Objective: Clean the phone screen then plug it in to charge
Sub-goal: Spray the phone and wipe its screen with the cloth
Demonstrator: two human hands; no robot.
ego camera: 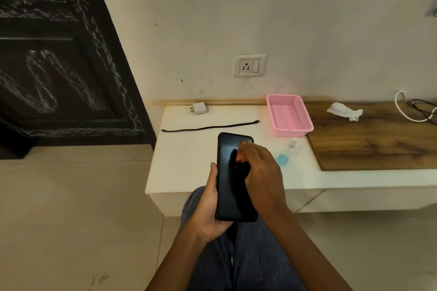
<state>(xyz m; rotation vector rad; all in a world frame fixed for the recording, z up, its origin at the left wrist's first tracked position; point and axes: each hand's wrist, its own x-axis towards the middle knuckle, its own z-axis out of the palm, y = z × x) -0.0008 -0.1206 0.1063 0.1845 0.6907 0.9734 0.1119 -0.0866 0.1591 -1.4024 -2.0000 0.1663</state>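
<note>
The phone (233, 186) is above the person's lap, in front of the white table (189, 160), with its long axis pointing away from the body. The left hand (208, 205) has a closed grip around its lower left edge. The right hand (257, 168) rests on the upper screen with fingers bent; I cannot tell if it holds a cloth. The black cable (208, 127) and the white adapter (199, 108) lie further ahead on the table, so I think the right hand is the free one to reach them.

At frame centre, a black phone (233, 179) is gripped from below by the left hand (208, 208). Its screen is pressed by the right hand (261, 168). A black cable (210, 127) is laid on the white worktop (189, 156) behind.
</note>
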